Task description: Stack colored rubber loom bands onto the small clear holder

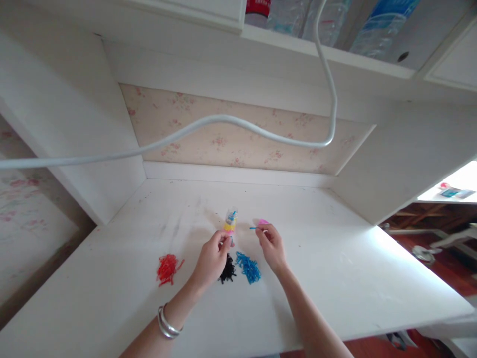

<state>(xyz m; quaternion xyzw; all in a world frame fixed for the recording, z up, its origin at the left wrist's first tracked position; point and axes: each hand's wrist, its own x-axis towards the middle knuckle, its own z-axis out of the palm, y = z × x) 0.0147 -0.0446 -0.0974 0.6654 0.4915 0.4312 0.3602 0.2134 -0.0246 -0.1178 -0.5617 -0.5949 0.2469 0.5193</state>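
Note:
My right hand (273,244) pinches a thin blue strip (253,228), which points left from the fingertips. A pink item (263,222) lies just behind those fingers. My left hand (215,256) is closed at the fingertips, with a bit of blue showing between them, just in front of a small clear jar (230,221) holding yellow, pink and blue pieces. Beneath and beside the left hand lies a black pile (228,271), partly hidden by it. A blue pile (249,267) of strips is between the two hands. The red pile (167,269) sits to the left.
The white desk (335,278) has side panels and a papered back wall. A white cable (223,119) hangs across the view in front of the wall. Plastic bottles (383,30) stand on the shelf above. Small items lie on a ledge at the far right.

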